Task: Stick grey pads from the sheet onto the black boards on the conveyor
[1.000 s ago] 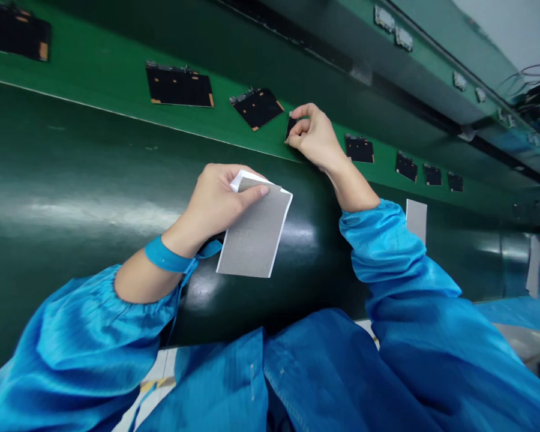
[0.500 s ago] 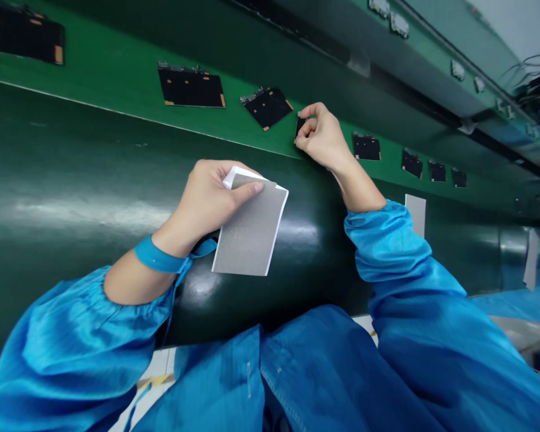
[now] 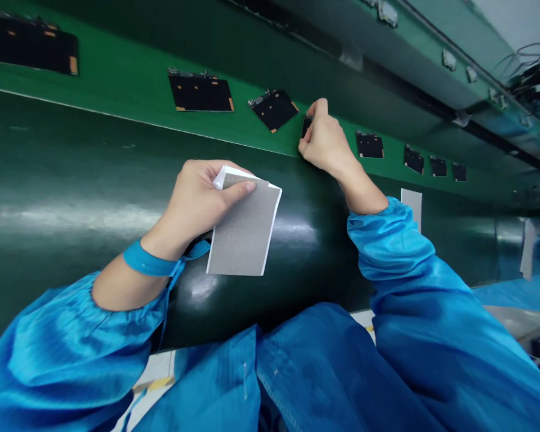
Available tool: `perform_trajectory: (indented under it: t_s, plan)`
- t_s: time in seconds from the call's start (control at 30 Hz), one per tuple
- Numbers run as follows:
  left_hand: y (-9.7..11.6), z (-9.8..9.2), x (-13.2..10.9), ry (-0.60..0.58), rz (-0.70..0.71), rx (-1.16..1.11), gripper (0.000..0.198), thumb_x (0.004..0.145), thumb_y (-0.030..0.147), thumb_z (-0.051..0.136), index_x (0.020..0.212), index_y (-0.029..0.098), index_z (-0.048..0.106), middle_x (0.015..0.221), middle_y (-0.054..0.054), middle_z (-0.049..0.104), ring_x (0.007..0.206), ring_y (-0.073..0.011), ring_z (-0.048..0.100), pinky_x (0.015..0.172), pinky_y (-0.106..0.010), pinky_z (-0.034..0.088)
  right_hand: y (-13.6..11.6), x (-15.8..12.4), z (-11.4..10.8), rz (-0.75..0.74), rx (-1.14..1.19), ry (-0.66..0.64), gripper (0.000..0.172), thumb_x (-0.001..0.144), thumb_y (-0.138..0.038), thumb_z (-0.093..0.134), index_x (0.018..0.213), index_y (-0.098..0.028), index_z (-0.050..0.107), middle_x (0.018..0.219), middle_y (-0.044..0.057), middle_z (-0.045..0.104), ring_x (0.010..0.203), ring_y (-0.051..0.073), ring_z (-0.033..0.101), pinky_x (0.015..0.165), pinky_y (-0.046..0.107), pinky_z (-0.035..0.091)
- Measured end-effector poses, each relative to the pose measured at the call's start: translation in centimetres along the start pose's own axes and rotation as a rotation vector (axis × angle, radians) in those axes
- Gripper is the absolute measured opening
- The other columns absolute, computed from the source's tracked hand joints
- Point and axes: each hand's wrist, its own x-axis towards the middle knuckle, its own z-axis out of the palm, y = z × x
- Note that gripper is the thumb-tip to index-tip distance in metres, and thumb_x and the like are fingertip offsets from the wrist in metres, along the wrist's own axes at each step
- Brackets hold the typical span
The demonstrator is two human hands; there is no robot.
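My left hand (image 3: pixel 202 195) grips a grey sheet with a white backing (image 3: pixel 243 231), thumb on its upper face and the other fingers behind. The sheet hangs tilted over the dark green work surface. Farther out, my right hand (image 3: pixel 324 139) is closed at a black flat panel (image 3: pixel 305 125) on the bright green strip. Thumb and fingers sit at opposite edges of this panel, and the hand covers most of it. Just left of it lies a similar black panel (image 3: pixel 273 111), turned at an angle, with copper-coloured patches and a connector edge.
More black panels lie along the green strip (image 3: pixel 130 108), among them one at left (image 3: pixel 202 93) and one right of my hand (image 3: pixel 369 145). Another pale sheet (image 3: pixel 411 207) stands beyond my right sleeve. A shelf overhead carries small whitish parts (image 3: pixel 387 13).
The nearer panels on the strip appear shifted to the right. My right hand has moved slightly right with its panel, fingers still closed there. My left hand and the grey sheet sit slightly farther left.
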Motion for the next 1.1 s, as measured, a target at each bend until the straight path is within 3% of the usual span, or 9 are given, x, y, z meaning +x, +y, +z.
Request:
perform_trajectory:
  t_s: [0.23,0.4,0.53,0.87,1.1]
  plan:
    - [-0.1,0.0,0.1,-0.013,0.001,-0.013,0.020,0.080,0.040,0.087,0.093,0.025,0.087,0.088,-0.006,0.082,0.078,-0.0241,0.074,0.064,-0.030,0.057,-2.2,0.5,-4.1,-0.034,-0.076,0.080,0.045,0.079,-0.034,0.092,0.101,-0.027,0.053,0.093,0.007,0.063,0.099,0.030,0.063,0.083,0.042,0.052]
    - [0.2,-0.1,0.1,-0.003,-0.014,0.008,0.018,0.079,0.040,0.087,0.091,0.027,0.087,0.087,-0.005,0.082,0.078,-0.0241,0.073,0.064,-0.031,0.056,-4.1,2.4,-2.9,-0.009,0.100,-0.170,0.028,0.084,-0.038,0.085,0.085,-0.027,0.059,0.078,0.001,0.063,0.083,0.022,0.059,0.080,0.036,0.051]
    - [0.6,-0.1,0.1,-0.010,-0.039,0.010,0.018,0.078,0.044,0.089,0.089,0.029,0.087,0.084,-0.002,0.081,0.077,-0.0232,0.071,0.064,-0.031,0.053,-3.5,3.4,-2.3,-0.047,0.111,-0.293,0.025,0.084,-0.033,0.082,0.080,-0.025,0.059,0.075,0.000,0.063,0.079,0.020,0.056,0.080,0.034,0.049]
    - [0.9,0.2,0.1,-0.001,-0.040,0.012,0.016,0.080,0.037,0.088,0.091,0.025,0.087,0.083,0.001,0.081,0.074,-0.0195,0.067,0.064,-0.028,0.047,-0.7,4.3,-4.0,-0.098,0.057,-0.414,0.022,0.085,-0.031,0.082,0.080,-0.026,0.061,0.070,0.000,0.062,0.075,0.021,0.054,0.076,0.035,0.046]
    - [1.1,0.1,0.0,0.010,-0.065,0.035,0.017,0.080,0.036,0.088,0.092,0.024,0.087,0.083,0.001,0.081,0.073,-0.0183,0.066,0.064,-0.027,0.048,-0.9,4.6,-5.5,-0.186,-0.202,-0.585,0.022,0.083,-0.030,0.079,0.075,-0.027,0.059,0.072,0.003,0.061,0.076,0.022,0.054,0.079,0.039,0.048]
